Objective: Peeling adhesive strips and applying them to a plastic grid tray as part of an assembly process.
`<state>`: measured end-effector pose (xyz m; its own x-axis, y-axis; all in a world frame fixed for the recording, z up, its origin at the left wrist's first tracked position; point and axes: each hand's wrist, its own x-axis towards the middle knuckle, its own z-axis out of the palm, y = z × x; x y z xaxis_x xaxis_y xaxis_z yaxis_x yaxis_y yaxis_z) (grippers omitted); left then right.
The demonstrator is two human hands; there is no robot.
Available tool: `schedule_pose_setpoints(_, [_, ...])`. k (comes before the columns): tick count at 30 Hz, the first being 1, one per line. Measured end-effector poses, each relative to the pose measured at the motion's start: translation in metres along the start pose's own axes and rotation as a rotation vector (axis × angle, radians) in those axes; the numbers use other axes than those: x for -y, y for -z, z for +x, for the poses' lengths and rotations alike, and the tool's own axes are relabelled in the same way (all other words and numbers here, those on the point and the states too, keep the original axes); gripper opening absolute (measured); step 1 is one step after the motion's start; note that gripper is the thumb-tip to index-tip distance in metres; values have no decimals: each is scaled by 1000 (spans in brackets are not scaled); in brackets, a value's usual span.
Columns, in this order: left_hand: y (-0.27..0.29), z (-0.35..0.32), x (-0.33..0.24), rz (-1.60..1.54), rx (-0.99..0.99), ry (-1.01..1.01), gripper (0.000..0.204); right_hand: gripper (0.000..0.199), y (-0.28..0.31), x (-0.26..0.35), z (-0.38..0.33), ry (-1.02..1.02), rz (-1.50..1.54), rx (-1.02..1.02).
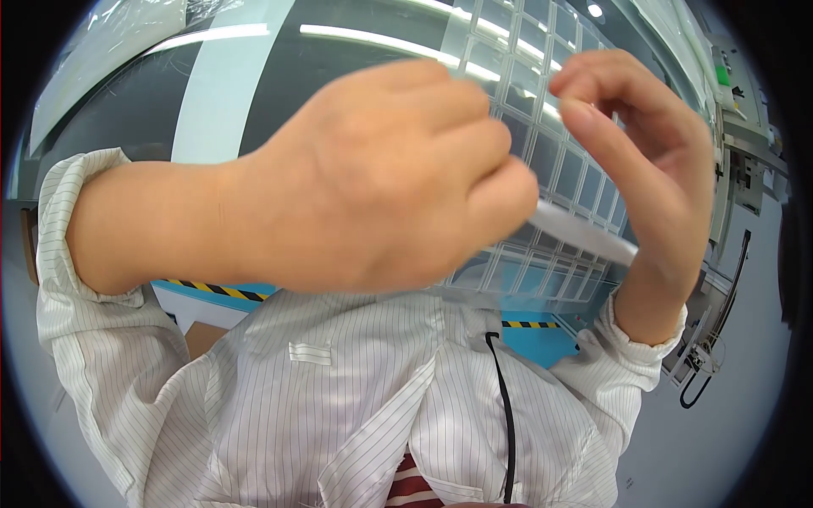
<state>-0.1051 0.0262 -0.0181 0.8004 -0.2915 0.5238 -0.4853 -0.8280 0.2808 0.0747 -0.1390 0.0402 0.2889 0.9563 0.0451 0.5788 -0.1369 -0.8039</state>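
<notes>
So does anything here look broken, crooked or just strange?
Nothing looks damaged. The clear plastic tray of square pockets is held up close to the camera at a tilt, between the left hand and the right hand. Its pockets look empty, and motion blur softens its lower edge.

a dark glossy worktable (356, 76) mirrors long ceiling lights. below it, blue floor (533, 343) carries yellow-black hazard tape (216, 289). right of it stands grey equipment (749, 169).

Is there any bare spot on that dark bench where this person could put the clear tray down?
Bare dark bench top shows left of the left hand, bordered by a pale strip. The middle is crowded: both hands, the right hand too, hold the clear gridded tray up, hiding whatever lies beneath.
</notes>
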Motion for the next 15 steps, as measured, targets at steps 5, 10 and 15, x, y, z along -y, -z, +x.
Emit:
schedule_pose_setpoints(5, [-13,-20,2,46,-115,-96,16,8,-35,-11,20,-107,9,12])
schedule_pose_setpoints(10, [-13,-21,0,47,-104,-88,13,5,-37,-18,19,-84,-3,13])
schedule_pose_setpoints(15, [-14,-19,-1,25,-108,-60,13,5,-38,-20,18,-81,1,14])
